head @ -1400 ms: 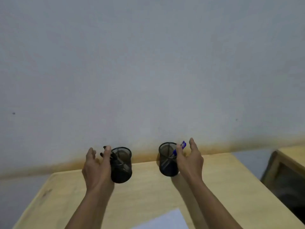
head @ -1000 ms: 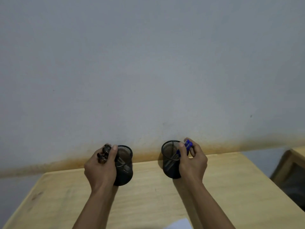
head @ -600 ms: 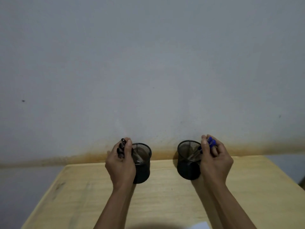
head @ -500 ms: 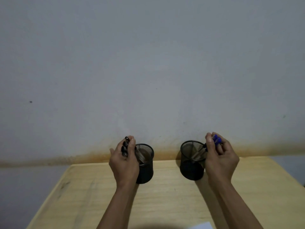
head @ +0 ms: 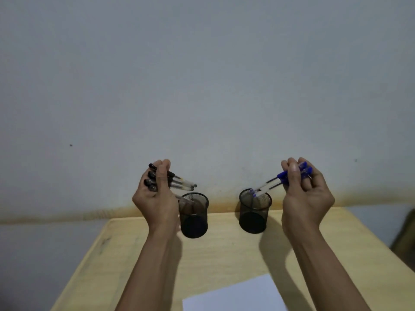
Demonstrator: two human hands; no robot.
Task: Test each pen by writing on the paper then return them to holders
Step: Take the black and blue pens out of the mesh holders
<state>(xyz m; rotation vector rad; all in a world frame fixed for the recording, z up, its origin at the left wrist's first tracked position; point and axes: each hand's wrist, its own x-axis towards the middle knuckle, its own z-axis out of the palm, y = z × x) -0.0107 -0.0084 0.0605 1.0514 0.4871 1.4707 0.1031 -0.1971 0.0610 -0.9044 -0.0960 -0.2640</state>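
My left hand [head: 157,198] grips a bunch of black-capped pens [head: 179,182], held up above and left of the left black mesh holder [head: 194,215]; one pen still leans inside that holder. My right hand [head: 305,196] grips a few blue-capped pens [head: 272,181], their tips just over the rim of the right black mesh holder [head: 254,212]. Both holders stand at the far edge of the wooden table [head: 224,254]. A white sheet of paper [head: 235,297] lies at the near edge between my forearms.
A grey wall with a rusty stain line runs right behind the table. The table's left edge slants down toward the bottom left. A dark piece of wooden furniture [head: 404,239] shows at the far right.
Both hands closed on the pens in the holders and lifted them up and outward; the black pens are now out of the left holder, the blue ones nearly out of the right.
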